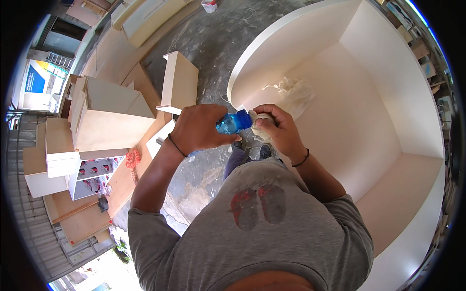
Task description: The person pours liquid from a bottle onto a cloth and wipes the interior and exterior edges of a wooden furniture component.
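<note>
My left hand [200, 127] is closed round a small clear-blue plastic bottle [228, 125], which lies tilted sideways with its dark blue neck end [244, 119] toward the right. My right hand [280, 127] grips a crumpled whitish cloth [261, 127] and presses it against the bottle's mouth. Both hands are raised in front of my chest, close together. Behind the right hand, a thin pale crumpled sheet [296, 92] lies on the inner face of a large white box-like cabinet [349, 97].
The cabinet fills the right side, with a curved white edge. At left stand pale wooden boxes [114, 128], an open shelf unit [92, 169] and a red coiled hose or cord [132, 157]. A small wooden panel piece [179, 82] stands on the stained concrete floor [221, 39]. A white-and-red tub [209, 6] sits far off.
</note>
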A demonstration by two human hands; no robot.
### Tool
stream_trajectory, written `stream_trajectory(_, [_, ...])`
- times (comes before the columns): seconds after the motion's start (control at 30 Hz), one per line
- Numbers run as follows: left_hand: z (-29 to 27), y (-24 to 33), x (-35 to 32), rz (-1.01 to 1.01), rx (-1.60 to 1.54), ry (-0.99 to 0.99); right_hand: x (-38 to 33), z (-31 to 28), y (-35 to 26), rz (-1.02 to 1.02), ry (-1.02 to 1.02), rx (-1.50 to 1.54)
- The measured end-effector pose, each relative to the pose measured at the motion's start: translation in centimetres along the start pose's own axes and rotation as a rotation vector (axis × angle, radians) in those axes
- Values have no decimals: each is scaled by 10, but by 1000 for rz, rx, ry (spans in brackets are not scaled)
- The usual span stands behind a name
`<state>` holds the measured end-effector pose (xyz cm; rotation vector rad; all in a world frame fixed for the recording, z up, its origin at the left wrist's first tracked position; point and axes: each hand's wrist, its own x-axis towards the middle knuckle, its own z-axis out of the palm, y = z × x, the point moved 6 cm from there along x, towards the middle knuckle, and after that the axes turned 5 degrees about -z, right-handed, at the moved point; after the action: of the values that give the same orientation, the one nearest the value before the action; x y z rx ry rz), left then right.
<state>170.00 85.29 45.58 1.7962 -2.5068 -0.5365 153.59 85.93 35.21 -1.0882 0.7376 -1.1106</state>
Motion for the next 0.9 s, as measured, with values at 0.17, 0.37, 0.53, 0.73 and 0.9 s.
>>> stream_trajectory(0.17, [7, 7, 8, 41, -187, 174, 8, -32, -16, -94, 131, 145])
stream_trajectory(0.37, [55, -11, -12, 112, -440, 463, 69, -180, -120, -689, 887, -478])
stream_trajectory(0.53, [101, -26, -27, -18, -523, 368, 144, -274, -191, -1110, 1243, -1069])
stream_trajectory(0.73, [113, -44, -41, -102, -546, 404, 191, -282, -192, -1033, 1394, -1108])
stream_trajectory(0.9, [121, -63, -42, -229, -532, 305, 189, -280, -176, -1084, 1347, -1238])
